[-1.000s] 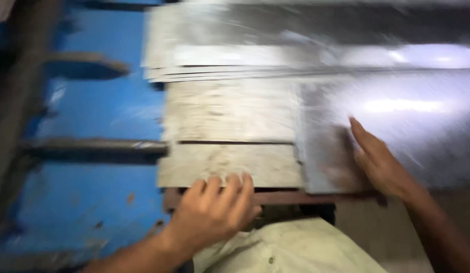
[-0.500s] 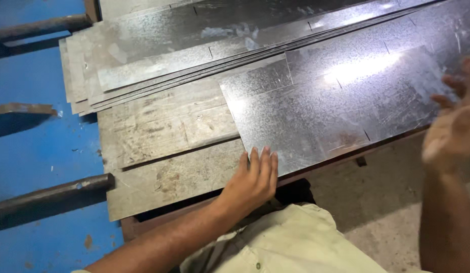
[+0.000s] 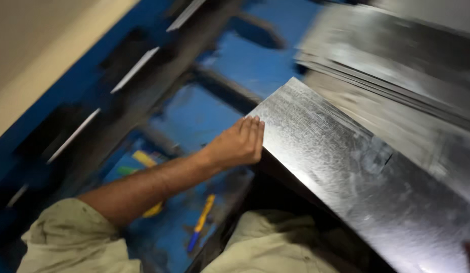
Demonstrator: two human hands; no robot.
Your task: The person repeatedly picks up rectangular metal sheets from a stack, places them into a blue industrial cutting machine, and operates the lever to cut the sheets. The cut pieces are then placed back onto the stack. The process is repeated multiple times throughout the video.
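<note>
Since half a second ago our view swings hard to the left and the galvanised sheet (image 3: 356,172), which lay flat on the bench with the others, now sits drawn out toward us with its near-left edge tilted over the blue machine frame (image 3: 245,60). Farthest left we see dark slots and pale bars in that frame, all blurred. Below them a yellow-and-blue tool (image 3: 200,222) lies on the blue surface, beside our pale sleeve (image 3: 68,242). Next comes our left hand (image 3: 237,145), which has moved from the sheet's near edge to its left corner; its fingers are straight and together, pressed flat against the edge, not wrapped round it. To the right the sheet runs down toward the lower right corner, while the stack of other sheets (image 3: 396,65) lies beyond it, well blurred. Our right hand shows only as a dark sliver at the far lower right edge, so we cannot tell its grip. We judge the sheet is off the pile and being steered sideways
</note>
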